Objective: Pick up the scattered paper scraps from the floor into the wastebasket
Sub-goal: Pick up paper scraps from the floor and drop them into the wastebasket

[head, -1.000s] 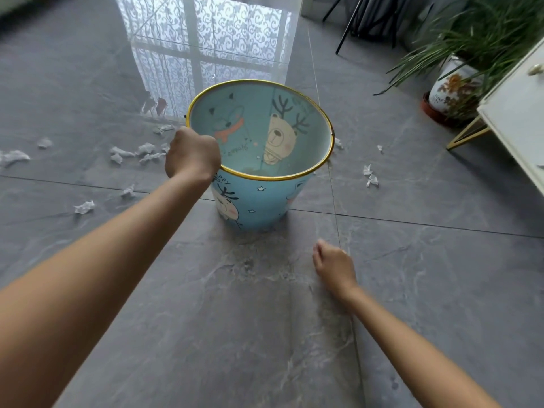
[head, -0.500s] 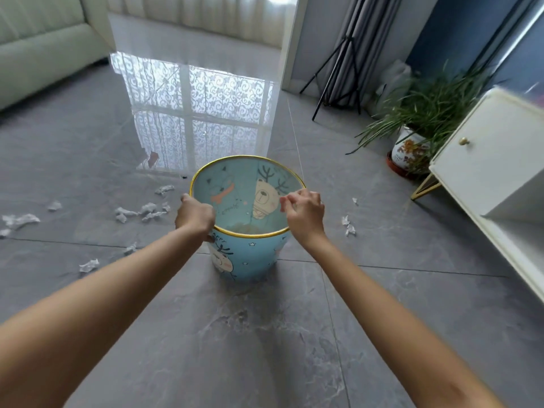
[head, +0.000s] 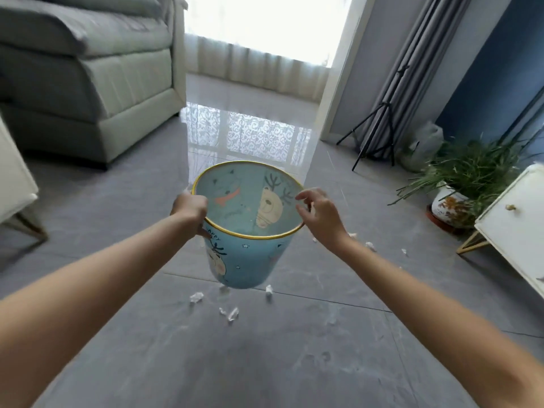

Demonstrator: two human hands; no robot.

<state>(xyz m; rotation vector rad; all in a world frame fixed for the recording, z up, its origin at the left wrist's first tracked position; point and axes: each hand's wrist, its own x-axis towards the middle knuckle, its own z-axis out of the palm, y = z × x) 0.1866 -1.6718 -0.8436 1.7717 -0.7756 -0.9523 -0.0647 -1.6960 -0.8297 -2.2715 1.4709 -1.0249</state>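
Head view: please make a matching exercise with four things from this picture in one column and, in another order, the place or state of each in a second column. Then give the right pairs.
Things:
1. wastebasket
2. paper scraps
3. plant
4. sofa

Places or states:
A. far left, against the bright window side
B. lying on the grey floor
C. in a painted pot, right, beside the white cabinet
D. held at its yellow rim by the left hand and right hand

Pairs: 1-D, 2-B, 3-C, 4-A
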